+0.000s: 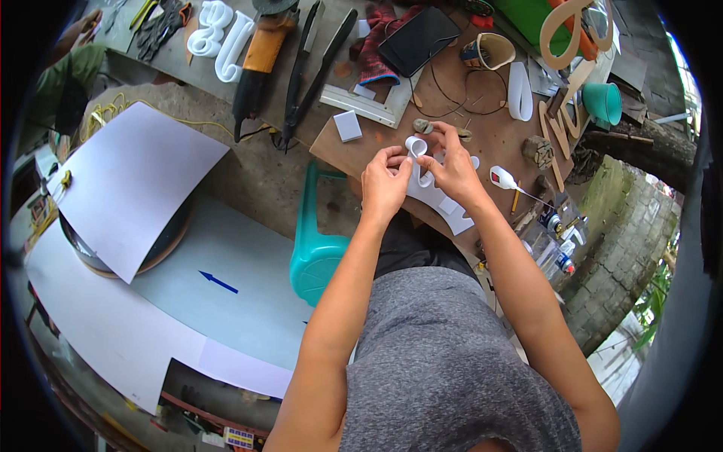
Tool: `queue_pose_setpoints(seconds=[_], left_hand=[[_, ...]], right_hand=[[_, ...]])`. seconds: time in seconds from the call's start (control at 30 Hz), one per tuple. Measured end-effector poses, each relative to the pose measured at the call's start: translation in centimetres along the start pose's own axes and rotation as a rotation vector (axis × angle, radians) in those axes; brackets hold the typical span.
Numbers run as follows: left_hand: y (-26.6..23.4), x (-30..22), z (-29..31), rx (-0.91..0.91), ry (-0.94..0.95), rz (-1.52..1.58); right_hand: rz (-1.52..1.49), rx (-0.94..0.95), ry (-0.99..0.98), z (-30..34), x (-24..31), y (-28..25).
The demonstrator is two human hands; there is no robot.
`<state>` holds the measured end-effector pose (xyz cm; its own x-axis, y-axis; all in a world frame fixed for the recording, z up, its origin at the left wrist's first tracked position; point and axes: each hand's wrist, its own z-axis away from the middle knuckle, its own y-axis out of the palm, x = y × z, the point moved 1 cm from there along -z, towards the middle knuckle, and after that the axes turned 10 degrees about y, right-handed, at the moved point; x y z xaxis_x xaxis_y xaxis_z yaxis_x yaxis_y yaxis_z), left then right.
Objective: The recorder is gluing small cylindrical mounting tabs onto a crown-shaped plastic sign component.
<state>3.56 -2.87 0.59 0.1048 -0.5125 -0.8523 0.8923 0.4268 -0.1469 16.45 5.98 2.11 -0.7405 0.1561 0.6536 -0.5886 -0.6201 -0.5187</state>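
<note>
Between my two hands is a curled white strip [416, 146], its top bent into a ring. My left hand [386, 183] pinches its left side with thumb and fingertips. My right hand [454, 167] grips the right side, fingers bent around the upper edge. Just below lies a flat white cut-out shape [450, 214] on the brown work board [343, 154], partly covered by my hands. Right of my right hand rests a white bottle [503, 178] with a thin nozzle. Small greyish lumps [423, 126] sit just beyond my fingers.
A white block [347, 126], metal square [369, 105], orange grinder [269, 47], long black two-armed tool [309, 75] and dark tablet [419, 41] lie farther off. A teal cup [602, 104] stands right. A teal stool [320, 260] and white sheets [139, 177] are left. Another person's hand [79, 34] shows upper left.
</note>
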Motion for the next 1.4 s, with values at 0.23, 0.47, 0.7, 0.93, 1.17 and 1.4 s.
queue_pose_setpoints(seconds=[0.23,0.47,0.7,0.93,1.17,1.4], left_hand=[[0.2,-0.3,-0.3,-0.03,0.073,-0.187],[0.2,-0.3,-0.4,-0.03,0.026,-0.132],[0.5,0.6,-0.7,-0.038,0.031,-0.046],[0.4,0.9,-0.8,-0.026,0.007,-0.039],[0.0,0.0,-0.8,-0.016,-0.035,-0.03],[-0.1,0.1,-1.0,0.01,-0.032,-0.023]], right_hand=[[-0.049,0.024,0.039,0.2,0.5,0.2],[-0.056,-0.027,-0.013,0.4,0.6,0.4],[-0.069,0.014,0.095,0.0,0.7,0.1],[-0.022,0.023,0.054,-0.1,1.1,-0.1],[-0.01,0.007,0.062,0.2,1.6,-0.1],[-0.028,0.021,0.094,0.1,1.6,0.1]])
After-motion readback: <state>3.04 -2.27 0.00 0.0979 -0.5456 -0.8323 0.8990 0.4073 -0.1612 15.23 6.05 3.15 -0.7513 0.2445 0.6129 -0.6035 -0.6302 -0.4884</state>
